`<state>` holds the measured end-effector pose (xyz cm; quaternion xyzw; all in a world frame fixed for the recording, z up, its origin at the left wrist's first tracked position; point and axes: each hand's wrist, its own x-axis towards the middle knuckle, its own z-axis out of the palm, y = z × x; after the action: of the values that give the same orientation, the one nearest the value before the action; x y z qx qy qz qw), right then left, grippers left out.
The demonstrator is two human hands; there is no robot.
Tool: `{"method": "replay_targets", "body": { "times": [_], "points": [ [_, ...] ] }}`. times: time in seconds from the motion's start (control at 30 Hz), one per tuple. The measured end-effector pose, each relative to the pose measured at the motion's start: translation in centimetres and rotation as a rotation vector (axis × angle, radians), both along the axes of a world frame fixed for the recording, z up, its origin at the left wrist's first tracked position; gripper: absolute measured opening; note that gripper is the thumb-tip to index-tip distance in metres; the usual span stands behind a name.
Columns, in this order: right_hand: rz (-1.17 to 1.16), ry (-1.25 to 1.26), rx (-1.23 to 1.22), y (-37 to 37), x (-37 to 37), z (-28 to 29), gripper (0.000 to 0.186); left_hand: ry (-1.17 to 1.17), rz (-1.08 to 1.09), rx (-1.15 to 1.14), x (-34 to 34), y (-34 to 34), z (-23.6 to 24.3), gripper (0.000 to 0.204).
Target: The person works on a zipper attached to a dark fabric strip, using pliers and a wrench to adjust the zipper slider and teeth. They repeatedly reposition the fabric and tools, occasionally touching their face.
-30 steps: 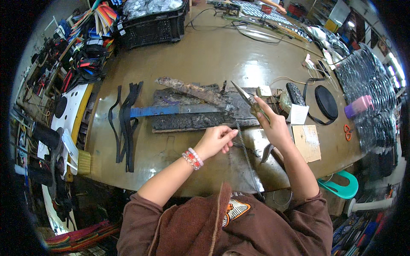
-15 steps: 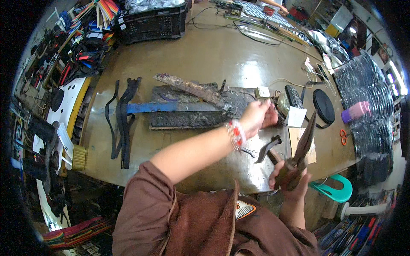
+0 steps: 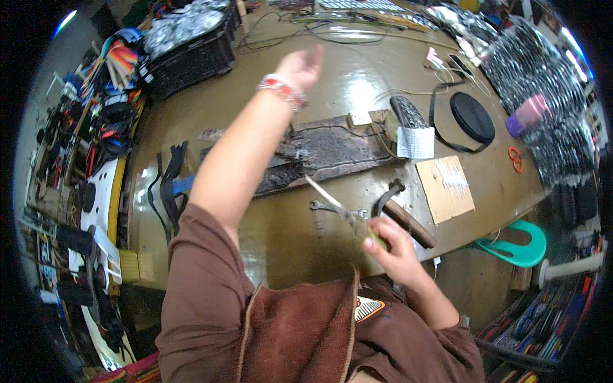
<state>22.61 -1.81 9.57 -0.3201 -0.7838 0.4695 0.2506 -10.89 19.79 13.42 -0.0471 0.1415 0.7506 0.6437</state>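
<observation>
My right hand (image 3: 394, 250) is closed round the greenish handles of a pair of scissors (image 3: 345, 210), near the table's front edge. The blades point up and left, toward a worn, dark slab (image 3: 348, 143) lying on the table. My left hand (image 3: 301, 69) reaches out past the slab, above the tabletop. Its fingers are apart and nothing shows in them. My left forearm covers the slab's left part and most of a blue strip (image 3: 183, 185). Beside the scissors lie a wrench (image 3: 324, 205) and a hammer with a wooden handle (image 3: 412, 225).
Black straps (image 3: 172, 182) lie at the left. A black webbing roll (image 3: 472, 118), cardboard (image 3: 445, 189), orange-handled scissors (image 3: 515, 159) and a pink-purple bottle (image 3: 529, 113) are at the right. A black crate (image 3: 191, 64) stands at the far left, a green stool (image 3: 520, 246) below the table's right edge.
My left hand has moved from above the slab's right side to the far left, beyond it. The scissors in my right hand have swung from pointing up-right to pointing up-left. The view has shifted.
</observation>
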Motion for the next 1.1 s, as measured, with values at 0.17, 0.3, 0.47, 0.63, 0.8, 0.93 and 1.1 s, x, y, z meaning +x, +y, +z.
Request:
{"method": "replay_targets", "body": {
  "times": [0.17,0.3,0.47,0.63,0.8,0.93,1.1],
  "points": [
    [-0.131,-0.184,0.383,5.2,-3.2,0.8,0.031,-0.333,-0.091,0.072,-5.8,-1.3,-1.3,0.026],
    [-0.123,-0.262,0.426,7.9,-5.9,0.0,0.029,-0.416,0.156,-0.013,-6.8,-1.3,-3.9,0.023],
    [-0.143,-0.26,0.411,8.2,-8.3,-1.1,0.03,-0.092,0.303,-0.122,-5.7,-2.4,-5.0,0.023],
    [-0.237,-0.223,0.296,8.5,-8.8,-1.5,0.03,1.602,-0.101,0.079,-4.9,-6.6,-3.5,0.029],
    [-0.175,-0.148,0.333,8.8,-9.1,-1.2,0.031,2.665,-0.182,0.661,-6.1,-8.5,-2.3,0.028],
    [-0.061,-0.177,0.408,8.8,-9.5,-0.9,0.046,2.594,-0.136,0.752,-6.6,-8.5,-3.1,0.032],
    [-0.085,-0.141,0.515,8.7,-9.7,-0.6,0.044,2.377,-0.507,0.49,-7.4,-8.8,-4.1,0.033]
  ]
}}
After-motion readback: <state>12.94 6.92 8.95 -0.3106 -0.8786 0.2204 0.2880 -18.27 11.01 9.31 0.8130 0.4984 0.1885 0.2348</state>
